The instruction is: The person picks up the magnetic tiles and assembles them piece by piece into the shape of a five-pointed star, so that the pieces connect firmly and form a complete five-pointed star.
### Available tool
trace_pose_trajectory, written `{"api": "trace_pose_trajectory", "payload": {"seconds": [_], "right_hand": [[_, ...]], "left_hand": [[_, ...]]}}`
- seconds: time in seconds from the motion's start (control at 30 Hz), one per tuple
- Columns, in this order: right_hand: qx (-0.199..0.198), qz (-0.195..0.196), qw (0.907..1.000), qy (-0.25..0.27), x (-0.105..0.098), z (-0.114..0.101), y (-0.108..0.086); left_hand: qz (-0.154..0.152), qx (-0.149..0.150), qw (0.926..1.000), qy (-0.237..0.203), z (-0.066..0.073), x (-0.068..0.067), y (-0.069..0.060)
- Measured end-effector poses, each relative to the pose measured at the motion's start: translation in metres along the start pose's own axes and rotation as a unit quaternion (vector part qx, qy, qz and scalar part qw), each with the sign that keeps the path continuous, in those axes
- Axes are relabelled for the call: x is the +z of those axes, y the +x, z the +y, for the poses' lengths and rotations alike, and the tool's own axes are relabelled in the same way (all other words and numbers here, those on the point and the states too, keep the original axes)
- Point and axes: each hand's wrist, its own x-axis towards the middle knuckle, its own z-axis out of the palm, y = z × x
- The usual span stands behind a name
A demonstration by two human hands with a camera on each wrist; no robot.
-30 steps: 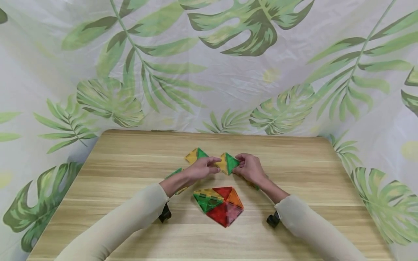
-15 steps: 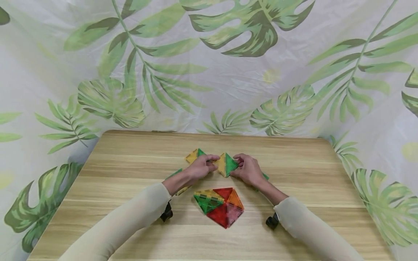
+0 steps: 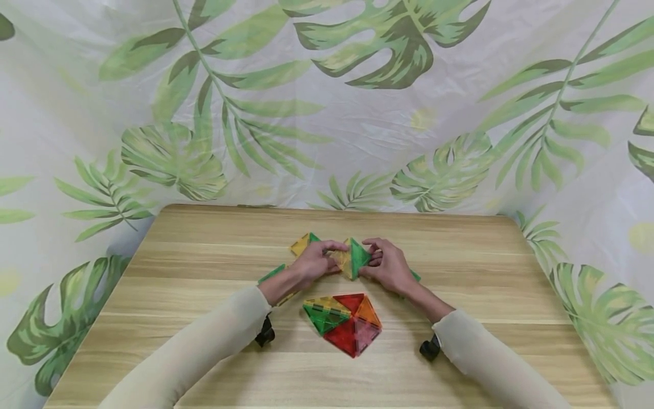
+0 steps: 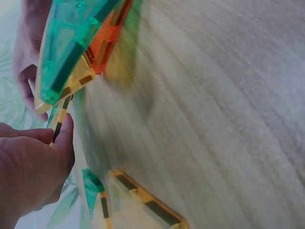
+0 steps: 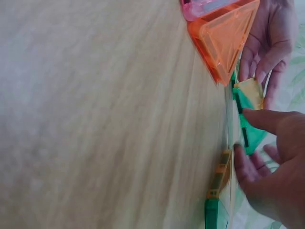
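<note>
In the head view, a yellow triangular magnetic tile (image 3: pixel 344 259) and a green triangular magnetic tile (image 3: pixel 360 258) meet edge to edge between my hands. My left hand (image 3: pixel 310 264) pinches the yellow tile by its outer side, thumb and finger meeting on it in the left wrist view. Around the green tile (image 5: pixel 256 137), my right hand (image 3: pixel 392 267) holds thumb and fingers at its two corners. Nearer to me lies a raised cluster of joined triangular tiles (image 3: pixel 341 336) in red, orange, pink, yellow and green.
Another yellow-and-green tile pair (image 3: pixel 300 245) lies beyond my left hand. One more green tile (image 3: pixel 271 273) shows partly under the left forearm, and a green tile corner (image 3: pixel 415 275) peeks out by the right wrist. The wooden table (image 3: pixel 485 250) ends at a leaf-print cloth.
The yellow and green pair has shifted slightly left, with both hands staying on it. The tile cluster in front has stayed where it was.
</note>
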Motion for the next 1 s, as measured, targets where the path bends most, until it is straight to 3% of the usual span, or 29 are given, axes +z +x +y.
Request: {"api": "trace_pose_trajectory", "payload": {"seconds": [0.23,0.5,0.67,1.0], "right_hand": [[-0.016,-0.028,0.9923,0.12,-0.009,-0.01,-0.007],[0.014,-0.077,0.9791,0.188,-0.016,-0.014,-0.015],[0.041,-0.113,0.9661,0.228,-0.016,-0.011,-0.02],[0.058,-0.161,0.9483,0.267,-0.013,0.001,-0.027]], "left_hand": [[-0.027,0.027,0.999,0.023,0.01,-0.012,-0.013],[-0.08,0.041,0.9954,0.032,0.011,-0.024,-0.023],[-0.096,0.022,0.995,0.016,0.005,-0.024,-0.026],[-0.111,-0.008,0.9938,0.002,-0.008,-0.019,-0.028]]}}
